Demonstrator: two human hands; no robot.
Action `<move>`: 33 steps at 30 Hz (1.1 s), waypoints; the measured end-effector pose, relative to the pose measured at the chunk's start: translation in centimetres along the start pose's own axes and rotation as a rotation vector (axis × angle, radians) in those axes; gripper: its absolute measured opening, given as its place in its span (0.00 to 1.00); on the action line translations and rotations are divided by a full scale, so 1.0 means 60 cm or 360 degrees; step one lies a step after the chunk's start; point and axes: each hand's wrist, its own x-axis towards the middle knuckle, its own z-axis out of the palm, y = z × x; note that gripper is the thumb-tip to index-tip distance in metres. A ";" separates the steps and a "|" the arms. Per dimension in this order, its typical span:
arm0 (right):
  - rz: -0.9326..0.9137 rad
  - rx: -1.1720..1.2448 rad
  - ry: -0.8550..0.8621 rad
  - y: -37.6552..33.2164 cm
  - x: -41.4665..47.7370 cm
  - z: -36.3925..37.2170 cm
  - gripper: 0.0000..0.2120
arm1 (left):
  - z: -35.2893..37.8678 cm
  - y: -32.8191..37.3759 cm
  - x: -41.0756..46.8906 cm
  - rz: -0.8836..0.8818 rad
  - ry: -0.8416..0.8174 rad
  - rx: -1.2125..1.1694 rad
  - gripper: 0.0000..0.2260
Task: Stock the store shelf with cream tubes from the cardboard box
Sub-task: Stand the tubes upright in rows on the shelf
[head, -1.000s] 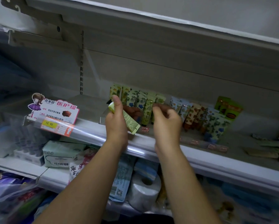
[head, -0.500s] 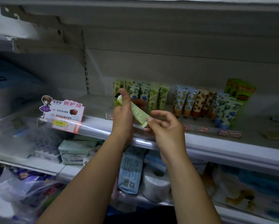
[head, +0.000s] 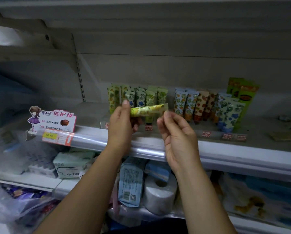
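Where the left hand (head: 120, 123) wraps the cream tube (head: 149, 110), the cap end is buried behind the palm and cannot be made out. Print on the tube is too blurred to read. Lower-shelf goods are soft in focus; the picture's bottom edge cuts off both forearms.

Tube: glossy, flattish, yellow-green fruit pattern, ending in a straight crimped edge. It lies roughly level in the air, in front of the shelf (head: 225, 149), whose front rail is clear plastic and shiny. Behind it the stocked tubes (head: 141, 97) stand upright, caps down, in close rows, more patterned ones (head: 200, 105) to their right, then tall green cartons (head: 242, 97). A pink card price sign (head: 57, 120) is clipped to the rail. Below: a wrapped toilet roll (head: 160, 195) and a blue packet (head: 131, 181).

Left hand: thumb up, fingers curled round the tube's left end. Right hand (head: 176, 132): fingers curled, thumb tip pinching the lower corner of the crimp; the forefinger behind is mostly hidden.
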 end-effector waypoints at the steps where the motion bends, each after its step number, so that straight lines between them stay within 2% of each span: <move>1: -0.0060 -0.0040 0.0029 0.001 0.002 -0.003 0.06 | 0.001 0.001 -0.004 0.0047 -0.0033 0.0087 0.19; 6: -0.0163 0.0004 0.0206 -0.002 0.008 -0.013 0.05 | 0.006 0.008 -0.019 0.0289 -0.0194 0.0355 0.21; 8: -0.0188 -0.0011 0.0241 -0.003 0.006 -0.013 0.05 | 0.007 0.014 -0.022 0.0397 -0.0271 0.0504 0.18; 11: -0.0212 -0.0056 0.0226 -0.005 0.002 -0.012 0.04 | 0.004 0.027 -0.025 0.0393 -0.0325 0.0580 0.14; 16: -0.0266 -0.0500 0.0099 -0.006 -0.009 -0.019 0.04 | -0.029 0.054 -0.039 0.0372 -0.0337 0.0638 0.11; 22: -0.0489 -0.1329 -0.0123 0.019 -0.020 0.011 0.04 | -0.107 0.062 -0.044 0.0325 -0.0180 0.0667 0.12; 26: -0.0582 -0.1569 -0.0148 0.026 -0.008 0.055 0.04 | -0.139 0.044 -0.018 0.0384 0.0151 0.0819 0.07; 29: -0.0589 -0.1815 -0.0202 0.020 0.009 0.095 0.06 | -0.142 0.040 0.014 0.0459 0.0397 0.0818 0.13; 33: -0.0637 -0.2163 -0.0367 -0.003 0.049 0.144 0.07 | -0.134 0.019 0.056 0.0460 0.0585 0.0771 0.18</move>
